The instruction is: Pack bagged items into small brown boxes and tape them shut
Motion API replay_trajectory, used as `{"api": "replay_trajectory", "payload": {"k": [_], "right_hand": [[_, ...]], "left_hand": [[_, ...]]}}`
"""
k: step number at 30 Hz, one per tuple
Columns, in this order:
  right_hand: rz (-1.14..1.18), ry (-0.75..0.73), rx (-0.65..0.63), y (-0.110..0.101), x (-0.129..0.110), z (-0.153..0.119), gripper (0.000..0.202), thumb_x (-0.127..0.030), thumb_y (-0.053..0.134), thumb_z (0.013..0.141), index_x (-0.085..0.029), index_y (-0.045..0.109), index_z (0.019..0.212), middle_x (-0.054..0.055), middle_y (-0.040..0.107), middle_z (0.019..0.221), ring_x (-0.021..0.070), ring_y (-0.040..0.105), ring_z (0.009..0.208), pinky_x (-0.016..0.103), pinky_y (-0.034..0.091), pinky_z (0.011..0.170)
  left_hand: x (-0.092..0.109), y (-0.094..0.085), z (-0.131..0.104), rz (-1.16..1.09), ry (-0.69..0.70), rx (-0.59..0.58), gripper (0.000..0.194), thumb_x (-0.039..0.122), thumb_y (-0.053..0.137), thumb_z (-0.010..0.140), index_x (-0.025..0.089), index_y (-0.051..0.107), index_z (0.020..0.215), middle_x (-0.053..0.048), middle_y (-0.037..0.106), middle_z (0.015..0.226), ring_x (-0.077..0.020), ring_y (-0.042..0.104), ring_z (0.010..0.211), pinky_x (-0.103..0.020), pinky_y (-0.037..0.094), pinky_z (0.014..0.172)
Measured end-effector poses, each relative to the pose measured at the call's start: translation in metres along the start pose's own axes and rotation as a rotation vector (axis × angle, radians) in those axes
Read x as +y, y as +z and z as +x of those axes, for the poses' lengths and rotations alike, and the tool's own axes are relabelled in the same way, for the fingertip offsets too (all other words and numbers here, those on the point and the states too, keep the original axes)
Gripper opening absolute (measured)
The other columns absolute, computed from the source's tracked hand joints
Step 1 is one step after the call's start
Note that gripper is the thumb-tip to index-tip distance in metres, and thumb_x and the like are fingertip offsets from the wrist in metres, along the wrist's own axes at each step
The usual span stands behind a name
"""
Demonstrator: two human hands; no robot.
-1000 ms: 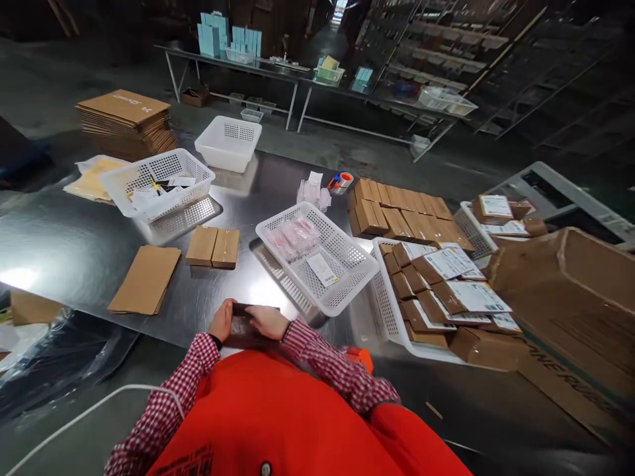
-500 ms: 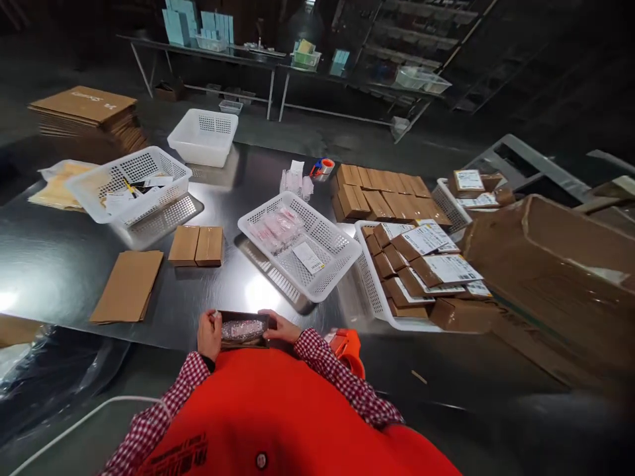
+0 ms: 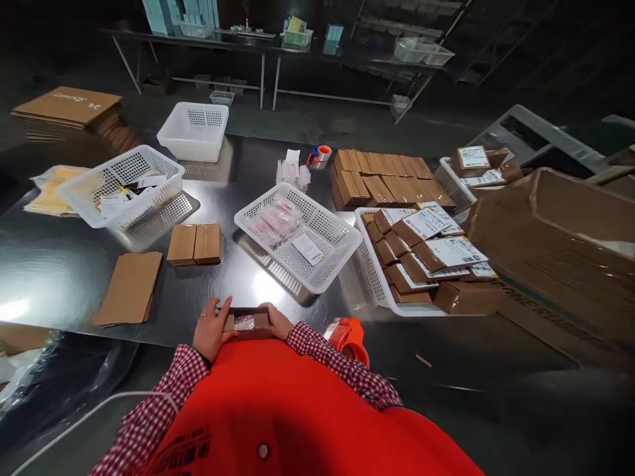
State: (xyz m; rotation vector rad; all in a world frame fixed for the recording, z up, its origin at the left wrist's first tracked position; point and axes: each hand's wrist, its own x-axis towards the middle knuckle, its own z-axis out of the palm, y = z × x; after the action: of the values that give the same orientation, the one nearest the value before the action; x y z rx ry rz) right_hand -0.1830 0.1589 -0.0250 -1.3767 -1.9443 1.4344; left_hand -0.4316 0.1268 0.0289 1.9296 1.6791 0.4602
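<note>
A small brown cardboard box stands at the table's front edge, close against my red apron. Its short end flaps are folded in, and a bubble-wrapped item shows in the gap between them. My left hand grips the box's left end, thumb along the flap. At the right end, my right hand holds the box, its fingers partly hidden. An orange tape dispenser lies to the right of my right forearm. Beyond the box is a white basket with pink bubble-wrapped items and a label slip.
Two closed boxes and flat cardboard lie left. Another white basket holds papers. On the right are stacked boxes, a basket of labelled boxes and a large carton. A tape roll sits farther back.
The box's end flaps have folded inward, covering both ends of the wrapped item. My left hand has shifted its thumb onto the left flap. The camera view has shifted slightly.
</note>
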Motion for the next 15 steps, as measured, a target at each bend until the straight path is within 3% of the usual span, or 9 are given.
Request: {"api": "replay_trajectory", "payload": {"k": [4, 7, 10, 12, 15], "right_hand": [[0.12, -0.031, -0.11, -0.014, 0.0, -0.013, 0.045, -0.041, 0.056, 0.088, -0.021, 0.055, 0.129, 0.01, 0.054, 0.133, 0.0241, 0.051, 0.123, 0.047, 0.038, 0.107], [0.126, -0.088, -0.091, -0.014, 0.006, -0.024, 0.047, -0.051, 0.052, 0.089, -0.021, 0.063, 0.123, 0.011, 0.042, 0.147, 0.0274, 0.041, 0.135, 0.048, 0.031, 0.113], [0.082, -0.119, -0.041, -0.004, 0.011, -0.024, 0.052, -0.057, 0.05, 0.088, -0.019, 0.066, 0.12, 0.013, 0.039, 0.15, 0.0285, 0.041, 0.135, 0.048, 0.03, 0.114], [0.065, -0.114, -0.016, 0.002, 0.008, -0.02, 0.051, -0.056, 0.047, 0.089, -0.019, 0.066, 0.119, 0.012, 0.041, 0.148, 0.0268, 0.043, 0.134, 0.046, 0.031, 0.114], [-0.01, -0.097, 0.038, -0.001, -0.002, -0.027, 0.045, -0.048, 0.049, 0.09, -0.02, 0.062, 0.123, 0.012, 0.046, 0.143, 0.0251, 0.046, 0.131, 0.044, 0.037, 0.11]], "left_hand": [[-0.01, 0.018, -0.001, -0.033, 0.101, 0.033, 0.03, 0.04, 0.065, 0.079, 0.025, 0.066, 0.105, -0.012, 0.058, 0.121, -0.0335, 0.051, 0.119, -0.053, 0.041, 0.104], [-0.025, 0.04, -0.016, -0.167, -0.031, 0.176, 0.031, 0.051, 0.058, 0.081, 0.022, 0.068, 0.091, -0.014, 0.055, 0.123, -0.0346, 0.05, 0.121, -0.055, 0.042, 0.102], [-0.035, 0.057, -0.023, -0.374, -0.262, 0.26, 0.048, 0.057, 0.055, 0.08, 0.019, 0.06, 0.108, -0.018, 0.044, 0.139, -0.0356, 0.046, 0.128, -0.054, 0.044, 0.101], [-0.037, 0.063, -0.02, -0.511, -0.373, 0.203, 0.06, 0.058, 0.048, 0.084, 0.016, 0.047, 0.128, -0.022, 0.042, 0.143, -0.0336, 0.046, 0.13, -0.051, 0.043, 0.104], [-0.036, 0.065, -0.01, -0.567, -0.412, 0.124, 0.066, 0.056, 0.037, 0.089, 0.012, 0.037, 0.138, -0.023, 0.043, 0.144, -0.0317, 0.042, 0.135, -0.05, 0.033, 0.112]]}}
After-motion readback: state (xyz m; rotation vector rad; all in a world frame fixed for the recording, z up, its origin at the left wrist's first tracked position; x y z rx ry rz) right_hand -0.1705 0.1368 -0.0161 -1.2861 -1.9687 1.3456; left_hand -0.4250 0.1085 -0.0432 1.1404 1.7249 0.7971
